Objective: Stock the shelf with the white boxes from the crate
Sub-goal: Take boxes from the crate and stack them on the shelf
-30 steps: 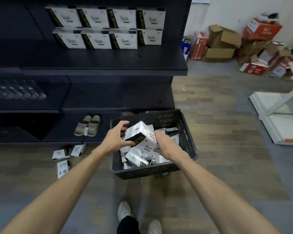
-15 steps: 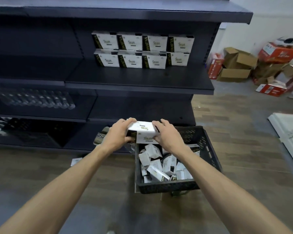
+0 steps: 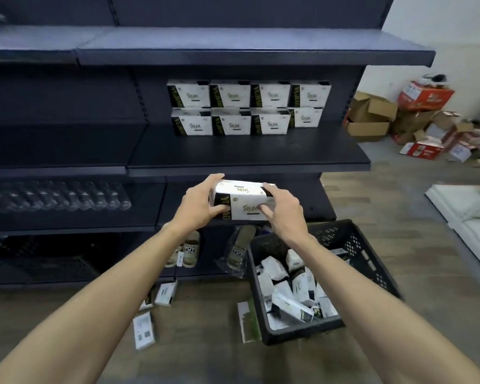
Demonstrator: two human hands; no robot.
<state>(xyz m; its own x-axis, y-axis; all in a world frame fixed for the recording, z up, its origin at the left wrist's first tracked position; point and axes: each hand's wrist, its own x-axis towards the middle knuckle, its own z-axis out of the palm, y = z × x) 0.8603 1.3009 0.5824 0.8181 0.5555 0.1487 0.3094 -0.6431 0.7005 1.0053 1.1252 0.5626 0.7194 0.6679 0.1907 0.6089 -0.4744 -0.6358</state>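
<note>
White box gripped by both hands; crate holds jumbled white boxes.

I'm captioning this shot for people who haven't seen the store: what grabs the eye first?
Both hands, left hand and right hand, hold a white box at centre, below the middle shelf. Behind it, eight stocked boxes sit in two rows. Lower right, a black crate on the floor holds more jumbled boxes.

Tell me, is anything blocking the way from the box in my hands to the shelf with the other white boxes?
Nothing visible. The held box sits below the shelf's front edge, whose front part is bare; the stocked boxes stand at the back.
</note>
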